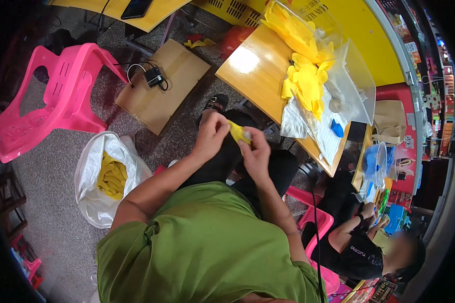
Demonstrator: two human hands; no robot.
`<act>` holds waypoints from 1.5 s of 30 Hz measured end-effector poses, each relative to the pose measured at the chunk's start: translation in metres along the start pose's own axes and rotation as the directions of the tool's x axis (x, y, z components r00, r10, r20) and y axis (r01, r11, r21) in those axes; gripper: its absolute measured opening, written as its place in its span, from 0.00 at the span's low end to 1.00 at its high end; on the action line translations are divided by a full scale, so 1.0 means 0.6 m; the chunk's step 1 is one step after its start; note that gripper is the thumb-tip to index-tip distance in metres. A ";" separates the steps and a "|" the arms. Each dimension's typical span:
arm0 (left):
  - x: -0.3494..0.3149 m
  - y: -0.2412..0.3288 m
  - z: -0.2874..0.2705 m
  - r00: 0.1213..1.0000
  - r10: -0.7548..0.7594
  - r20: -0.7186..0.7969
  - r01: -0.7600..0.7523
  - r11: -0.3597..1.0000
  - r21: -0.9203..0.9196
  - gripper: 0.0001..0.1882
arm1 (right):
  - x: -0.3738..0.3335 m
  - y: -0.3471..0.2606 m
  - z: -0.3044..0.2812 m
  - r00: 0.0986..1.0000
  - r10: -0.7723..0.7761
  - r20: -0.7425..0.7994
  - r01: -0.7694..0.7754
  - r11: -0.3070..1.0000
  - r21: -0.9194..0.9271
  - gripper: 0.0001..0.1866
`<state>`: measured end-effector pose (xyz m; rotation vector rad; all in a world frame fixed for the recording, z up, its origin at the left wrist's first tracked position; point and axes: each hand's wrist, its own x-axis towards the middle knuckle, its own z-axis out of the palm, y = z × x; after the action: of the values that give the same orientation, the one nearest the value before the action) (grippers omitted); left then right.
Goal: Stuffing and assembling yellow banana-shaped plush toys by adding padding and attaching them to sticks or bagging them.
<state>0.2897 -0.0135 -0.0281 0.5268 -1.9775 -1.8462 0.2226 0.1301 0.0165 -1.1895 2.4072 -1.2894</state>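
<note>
Above my lap, both hands are at one small yellow piece (235, 131), which looks like soft cloth. Its left end is pinched between the thumb and fingers of my left hand (210, 135). My right hand (256, 152) is closed on the other end. A small whitish bit (246, 135) shows by the right fingertips; what it is I cannot make out. To my left, an open white sack (88, 189) holds many yellow pieces (112, 177). Yellow petal-shaped pieces (306, 83) are heaped on the wooden table (253, 65) ahead to the right.
A clear plastic bin (356, 76), a white cloth (294, 121) and a blue piece (337, 128) lie on that table. A flat cardboard box (162, 96) with a black adapter (153, 77) is on the floor. A pink chair (68, 81) stands left. Another person (354, 247) sits at right.
</note>
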 end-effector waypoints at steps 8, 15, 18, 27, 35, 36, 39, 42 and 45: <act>-0.009 -0.006 -0.029 0.925 -0.275 0.262 0.373 0.788 -0.490 0.20 | -0.006 -0.042 -0.052 0.943 0.324 -0.069 -0.238 0.806 0.543 0.24; 0.001 0.049 -0.024 0.828 -0.096 0.552 0.448 0.705 -0.550 0.23 | -0.017 -0.033 -0.050 0.955 0.298 0.018 -0.261 0.804 0.534 0.23; -0.001 0.041 -0.020 0.856 -0.126 0.501 0.385 0.801 -0.457 0.17 | -0.018 -0.050 -0.050 0.957 0.282 0.069 -0.276 0.808 0.521 0.23; -0.025 0.057 -0.009 0.866 -0.095 0.491 0.449 0.581 -0.679 0.14 | -0.025 -0.052 -0.074 1.000 -0.014 -0.007 0.015 0.998 0.063 0.07; -0.024 0.091 0.003 0.872 -0.111 0.477 0.387 0.753 -0.532 0.14 | -0.020 -0.058 -0.088 0.999 0.038 0.032 -0.042 0.986 0.159 0.06; -0.023 0.095 0.006 0.897 -0.096 0.432 0.329 0.798 -0.504 0.14 | -0.023 -0.061 -0.086 0.996 0.091 0.009 -0.090 0.971 0.221 0.06; -0.024 0.111 0.009 0.918 -0.048 0.393 0.252 0.836 -0.487 0.17 | -0.033 -0.056 -0.068 0.980 0.149 -0.131 -0.084 0.910 0.406 0.05; -0.022 0.108 0.011 0.926 -0.054 0.375 0.288 0.742 -0.606 0.19 | -0.031 -0.062 -0.074 0.956 0.164 -0.241 -0.019 0.859 0.511 0.05; -0.021 0.113 0.003 0.919 -0.074 0.387 0.314 0.730 -0.607 0.20 | -0.024 -0.061 -0.089 0.938 0.243 -0.247 -0.034 0.774 0.633 0.05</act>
<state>0.2984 -0.0010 0.0393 0.2032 -1.2951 -2.7423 0.2279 0.1626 0.0741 -0.6278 1.9069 -2.1227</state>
